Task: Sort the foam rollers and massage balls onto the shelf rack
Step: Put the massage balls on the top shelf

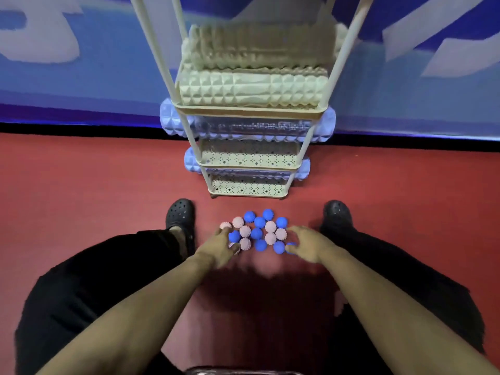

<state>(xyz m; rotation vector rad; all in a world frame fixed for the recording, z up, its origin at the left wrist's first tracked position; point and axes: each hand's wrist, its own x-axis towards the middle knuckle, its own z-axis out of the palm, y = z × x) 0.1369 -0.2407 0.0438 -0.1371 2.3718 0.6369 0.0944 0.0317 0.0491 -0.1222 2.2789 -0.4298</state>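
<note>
A cluster of several spiky massage balls, blue (259,222) and pink (270,226), lies on the red floor between my feet. My left hand (220,247) rests at the cluster's left edge, thumb and fingers around a pink ball (234,246). My right hand (307,243) is at the right edge, fingers curled around a blue ball (290,244). The cream shelf rack (250,110) stands just beyond the balls. Cream foam rollers (251,89) lie on its upper tier. Light-blue foam rollers (170,119) lie on the two tiers below, their ends sticking out both sides.
My two black clogs (180,215) stand on either side of the balls, with black trousers behind them. A blue and white wall banner (81,77) runs behind the rack. The lowest perforated tier (249,186) holds nothing visible.
</note>
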